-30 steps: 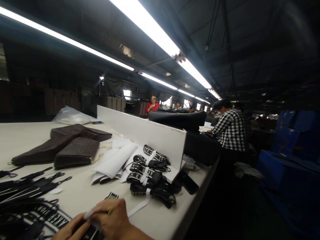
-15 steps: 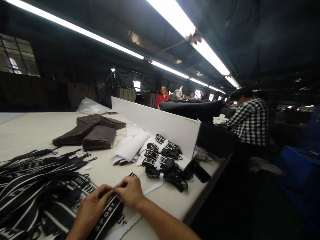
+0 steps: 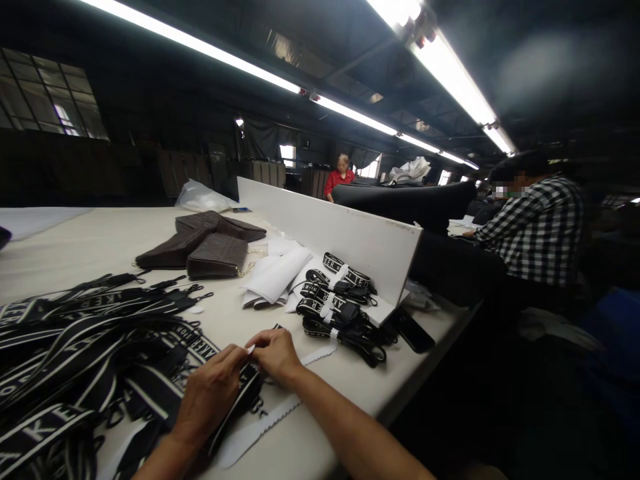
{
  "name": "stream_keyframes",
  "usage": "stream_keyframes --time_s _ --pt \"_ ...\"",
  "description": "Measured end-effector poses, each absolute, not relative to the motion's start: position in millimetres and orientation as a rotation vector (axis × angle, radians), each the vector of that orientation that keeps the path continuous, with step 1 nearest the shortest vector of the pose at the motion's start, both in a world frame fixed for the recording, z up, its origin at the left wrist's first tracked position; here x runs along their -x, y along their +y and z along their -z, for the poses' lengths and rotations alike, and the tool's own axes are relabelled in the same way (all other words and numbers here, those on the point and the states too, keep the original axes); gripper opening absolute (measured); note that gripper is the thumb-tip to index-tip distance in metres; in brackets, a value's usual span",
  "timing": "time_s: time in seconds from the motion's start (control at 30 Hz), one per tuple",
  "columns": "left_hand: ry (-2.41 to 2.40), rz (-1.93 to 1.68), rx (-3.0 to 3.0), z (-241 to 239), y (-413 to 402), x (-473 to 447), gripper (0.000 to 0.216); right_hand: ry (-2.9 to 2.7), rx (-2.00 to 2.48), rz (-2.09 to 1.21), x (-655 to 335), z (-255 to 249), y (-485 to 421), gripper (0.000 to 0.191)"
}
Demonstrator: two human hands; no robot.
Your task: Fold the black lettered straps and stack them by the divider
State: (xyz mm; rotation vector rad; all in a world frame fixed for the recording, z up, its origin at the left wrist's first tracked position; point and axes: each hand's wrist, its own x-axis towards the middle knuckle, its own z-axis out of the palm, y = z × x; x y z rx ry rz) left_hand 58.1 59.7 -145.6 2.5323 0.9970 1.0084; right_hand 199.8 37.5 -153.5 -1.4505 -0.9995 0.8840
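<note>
A folded black strap with white lettering (image 3: pixel 246 385) lies beneath my two hands on the table. My left hand (image 3: pixel 213 387) is closed across it, its fingertips pinching a small white strip (image 3: pixel 251 349). Against the same strip, my right hand (image 3: pixel 276 353) has thumb and fingers pressed together; the fingers cover most of it. A metal clip (image 3: pixel 259 405) shows at the strap's lower right side. Under the strap runs a white strip with a scalloped edge (image 3: pixel 263 427). Several bundled straps with white bands (image 3: pixel 327 310) sit just beyond my right hand.
Loose black straps (image 3: pixel 100 347) pile up at left. Dark brown quilted bags (image 3: pixel 217 255) and white paper sheets (image 3: pixel 275 275) lie farther back. A white upright board (image 3: pixel 330 223) borders the table, with a phone (image 3: pixel 413 330) near its edge. A person in a checked shirt (image 3: pixel 537 227) stands right.
The view has shifted, so the scene sits farther right and slightly higher. My left hand has turned more over the strap, covering its lettering, and the white strip now shows between my fingertips.
</note>
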Motion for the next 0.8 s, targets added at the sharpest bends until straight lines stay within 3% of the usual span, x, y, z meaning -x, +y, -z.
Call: stream_keyframes --time_s 0.13,0.23,0.37,0.53,0.8 --pt "1.129 -0.995 -2.351 139.9 60.0 -57.7 0.028 -1.018 1.430 -0.922 -199.3 153.0 32.2 0.015" --pt "1.160 -0.982 -2.288 139.4 63.5 -56.6 0.028 -1.096 1.410 -0.763 -196.6 153.4 32.8 0.012" --pt "0.940 -1.053 -2.495 148.0 69.9 -54.7 0.030 -1.219 1.520 -0.509 -193.5 155.4 38.3 0.019" --pt "0.758 -0.984 -2.568 156.7 74.3 -54.7 0.030 -1.192 1.670 -0.527 -192.7 155.3 40.7 0.025" --pt "1.155 -0.909 -2.136 139.4 79.8 -58.7 0.024 -1.326 1.570 -0.391 -187.1 155.5 27.0 0.027"
